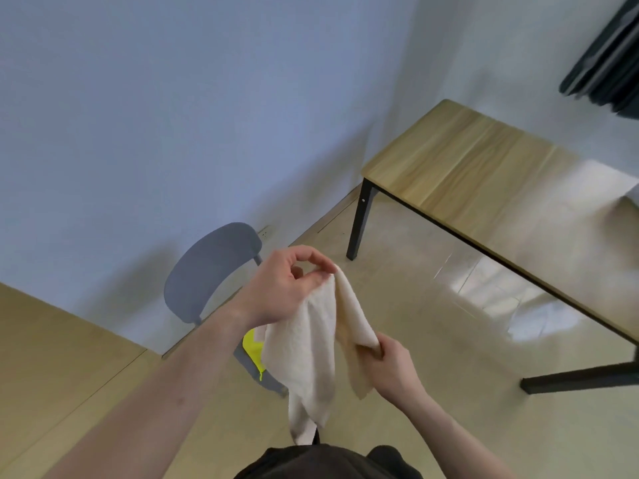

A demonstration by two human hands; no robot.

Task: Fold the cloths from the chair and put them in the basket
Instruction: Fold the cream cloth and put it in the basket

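A cream cloth point(313, 354) hangs in the air between my hands, in front of the grey chair point(211, 271). My left hand point(287, 288) pinches its top corner between thumb and fingers. Lower and to the right, my right hand point(390, 368) grips another edge of the same cloth. A yellow cloth point(252, 350) lies on the chair seat, mostly hidden behind the cream cloth. No basket is in view.
A wooden table point(484, 167) with black legs stands at the right. A white wall runs behind the chair. Dark fabric point(605, 63) hangs at the top right. A tan wooden surface point(52, 340) sits at the left. Shiny floor lies between chair and table.
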